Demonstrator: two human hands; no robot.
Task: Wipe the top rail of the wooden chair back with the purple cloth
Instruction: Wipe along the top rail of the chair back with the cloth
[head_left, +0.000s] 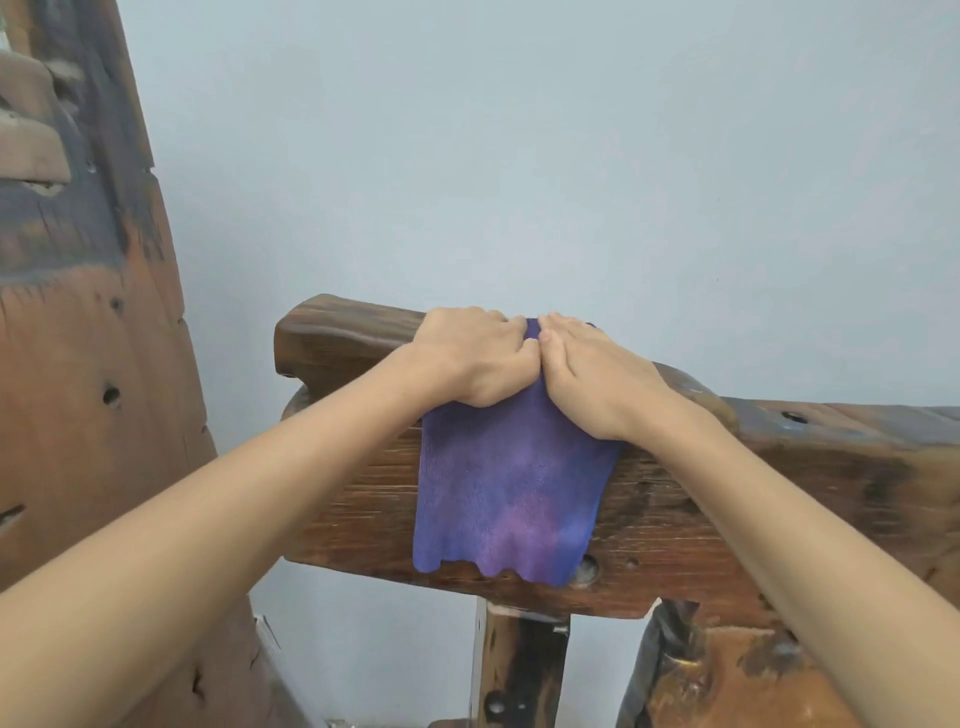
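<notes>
Purple cloth (506, 483) is draped over the top rail (353, 338) of the wooden chair back (727, 499), most of it hanging down the near face, lower hem wavy and ending just above the rail's bottom edge. A small bit of cloth shows on top between the two hands.

Left hand (475, 358) sits on the rail top at the cloth's upper left corner, fingers curled, grip bunching the cloth's top edge. Right hand (592, 376) lies beside it, touching it at the knuckles, fingers flatter and pressing the cloth down onto the rail; whether its thumb pinches fabric I cannot tell. Both forearms reach in from the bottom corners.

Rail is dark, worn wood with knots and holes. An upright post (519, 670) joins under it. Another tall weathered wooden piece (88, 364) stands at left. Pale blue wall (571, 156) behind.
</notes>
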